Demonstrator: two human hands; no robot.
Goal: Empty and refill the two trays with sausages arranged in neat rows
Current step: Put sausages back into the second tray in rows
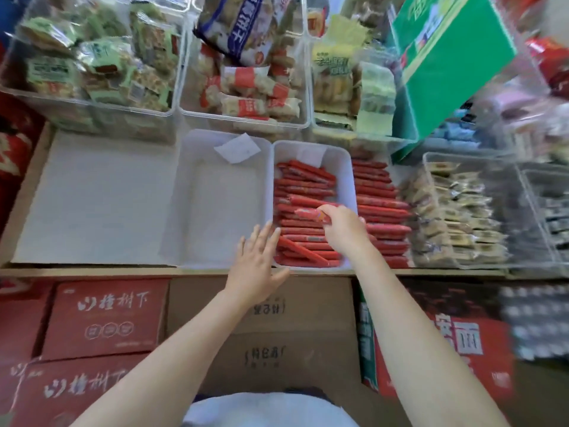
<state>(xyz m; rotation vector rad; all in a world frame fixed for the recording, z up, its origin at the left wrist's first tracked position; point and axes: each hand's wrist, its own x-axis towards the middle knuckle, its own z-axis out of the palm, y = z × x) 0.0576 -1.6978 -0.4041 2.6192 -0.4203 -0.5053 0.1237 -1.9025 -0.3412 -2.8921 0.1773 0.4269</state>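
Note:
Two white trays stand side by side on the shelf. The left tray (pixel 184 192) holds no sausages, only a white paper slip (pixel 237 148) at its far rim. The right tray (pixel 346 171) is filled with red wrapped sausages (pixel 303 186) lying crosswise in rough rows. More red sausages (pixel 381 208) lie stacked just right of that tray. My right hand (pixel 345 229) is over the right tray and grips one or more sausages (pixel 311 214). With fingers spread and nothing held, my left hand (pixel 257 260) hovers over the near rims where the two trays meet.
Clear bins of packaged snacks (pixel 92 57) line the back of the shelf, with a green carton (pixel 443 57) at the back right. Clear trays of wrapped snacks (pixel 462 211) stand to the right. A white sheet (pixel 98 198) covers the shelf to the left. Red and brown cartons (pixel 104 318) sit below.

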